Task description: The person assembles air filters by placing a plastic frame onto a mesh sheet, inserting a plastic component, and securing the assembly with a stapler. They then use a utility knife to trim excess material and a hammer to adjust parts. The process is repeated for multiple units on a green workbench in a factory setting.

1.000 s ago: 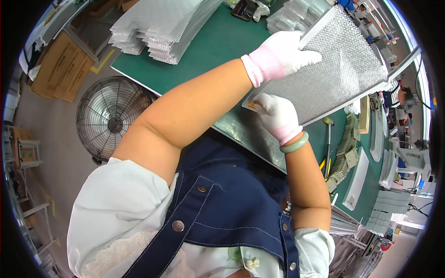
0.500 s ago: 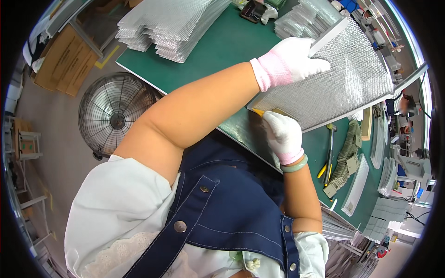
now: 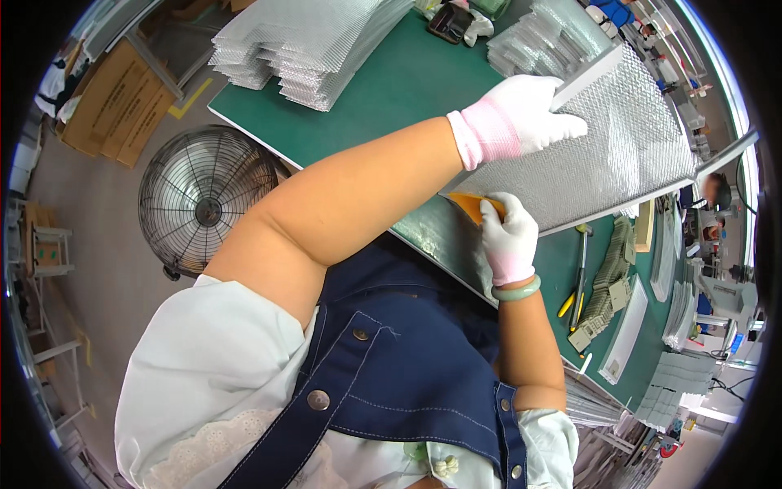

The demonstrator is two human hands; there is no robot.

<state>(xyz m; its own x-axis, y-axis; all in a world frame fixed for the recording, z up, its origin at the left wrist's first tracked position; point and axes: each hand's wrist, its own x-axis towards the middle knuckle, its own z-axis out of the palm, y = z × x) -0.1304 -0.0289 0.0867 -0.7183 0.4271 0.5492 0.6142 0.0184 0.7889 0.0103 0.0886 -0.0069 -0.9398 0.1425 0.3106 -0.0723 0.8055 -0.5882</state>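
My left hand (image 3: 525, 118), in a white glove with a pink cuff, is closed round a grey frame strip (image 3: 590, 73) at the edge of a silver mesh panel (image 3: 611, 138). One finger stretches over the mesh. Below it, at the panel's near corner, my gloved right hand (image 3: 509, 236) pinches a flat orange piece (image 3: 468, 205), whose exact kind I cannot make out. The panel lies tilted over the green table (image 3: 366, 98), its near frame edge just beside my right hand.
Stacked silver mesh sheets (image 3: 314, 49) stand at the far left of the table, with more mesh (image 3: 546, 41) behind the panel. To the right lie a hammer (image 3: 582, 269), a row of beige parts (image 3: 607, 285) and a white strip (image 3: 626, 330). A floor fan (image 3: 208, 210) stands left.
My right hand has drawn slightly right and turned, showing more of the orange piece. My left hand and the frame strip have shifted a little right and nearer in the view.
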